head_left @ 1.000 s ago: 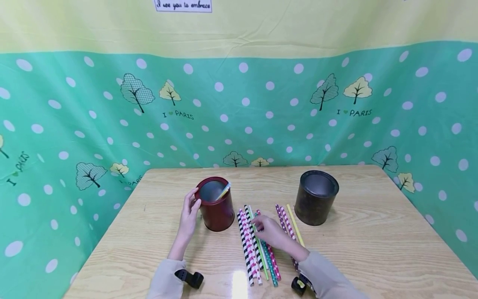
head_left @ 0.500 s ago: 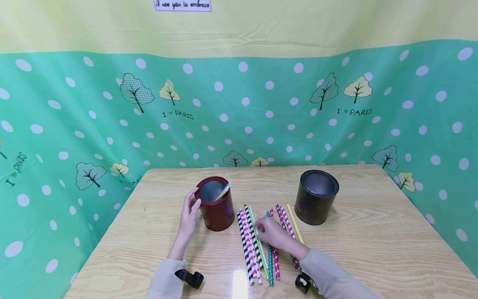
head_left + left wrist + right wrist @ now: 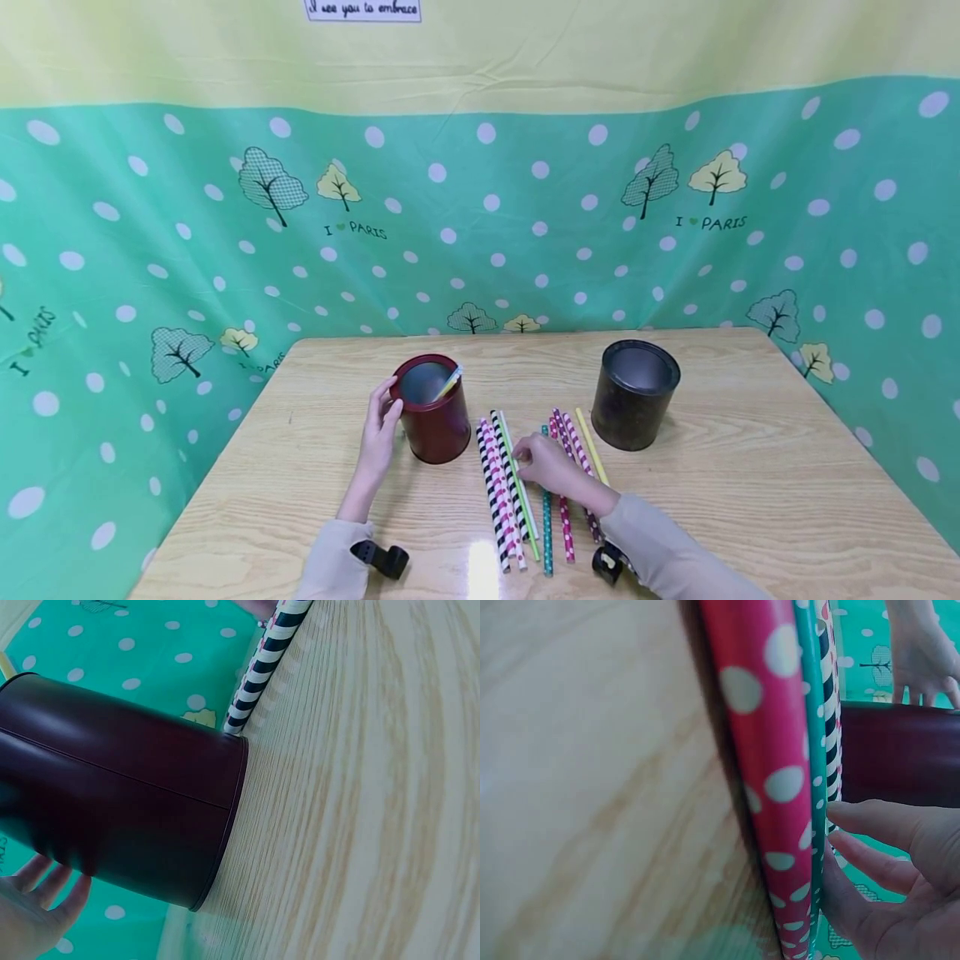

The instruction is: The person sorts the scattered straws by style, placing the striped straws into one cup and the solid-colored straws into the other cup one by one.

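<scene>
A dark red can [image 3: 438, 425] stands upright at centre-left, with a few light straws [image 3: 451, 383] leaning inside it. My left hand [image 3: 381, 429] rests against its left side near the rim, fingers fairly straight, as the left wrist view also shows. Right of the can lies a row of patterned paper straws: black-striped ones [image 3: 492, 500], a green one [image 3: 531, 533], a teal dotted one [image 3: 547, 533] and a pink dotted one [image 3: 566, 533]. My right hand [image 3: 555, 467] bends over them, fingertips at the green straw; I cannot tell whether it pinches one.
A dark, blackish can [image 3: 633, 400] stands upright at the right. Purple and yellow straws [image 3: 595, 450] lie between it and my right hand. Behind the wooden table [image 3: 300, 467] hangs a green dotted cloth [image 3: 540, 250].
The teal and pink dotted straws have shifted right, apart from the striped and green ones. My right hand has moved slightly right and nearer me. My left hand and the red can stay put.
</scene>
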`<control>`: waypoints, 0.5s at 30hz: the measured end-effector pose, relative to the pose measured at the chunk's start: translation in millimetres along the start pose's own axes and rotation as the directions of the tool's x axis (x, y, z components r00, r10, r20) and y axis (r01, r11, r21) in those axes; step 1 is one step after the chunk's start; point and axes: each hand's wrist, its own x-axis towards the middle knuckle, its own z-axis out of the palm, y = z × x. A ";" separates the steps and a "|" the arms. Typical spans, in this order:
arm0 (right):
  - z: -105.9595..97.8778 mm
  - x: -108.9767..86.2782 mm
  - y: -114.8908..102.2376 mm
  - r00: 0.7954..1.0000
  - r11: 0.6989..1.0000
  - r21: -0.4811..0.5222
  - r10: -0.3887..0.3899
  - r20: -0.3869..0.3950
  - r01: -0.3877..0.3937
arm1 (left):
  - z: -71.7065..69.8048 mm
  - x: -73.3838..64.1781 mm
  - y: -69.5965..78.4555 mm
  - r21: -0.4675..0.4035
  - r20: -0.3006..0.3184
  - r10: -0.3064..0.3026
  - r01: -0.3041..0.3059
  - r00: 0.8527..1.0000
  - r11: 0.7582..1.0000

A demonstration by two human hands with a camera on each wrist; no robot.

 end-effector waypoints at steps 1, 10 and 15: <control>0.2 0.4 0.4 1.000 1.000 -0.001 -0.002 0.001 0.002 | 0.0 0.0 0.0 -0.001 0.000 -0.001 0.001 1.000 1.000; -0.3 0.8 -0.3 0.999 0.999 0.019 0.033 0.008 -0.033 | -0.1 -0.7 0.2 0.006 -0.001 0.000 0.000 1.000 1.000; -0.8 -0.4 -1.2 0.997 0.997 0.038 0.067 0.022 -0.068 | 0.1 -0.7 0.0 0.000 0.003 0.006 -0.006 1.000 1.000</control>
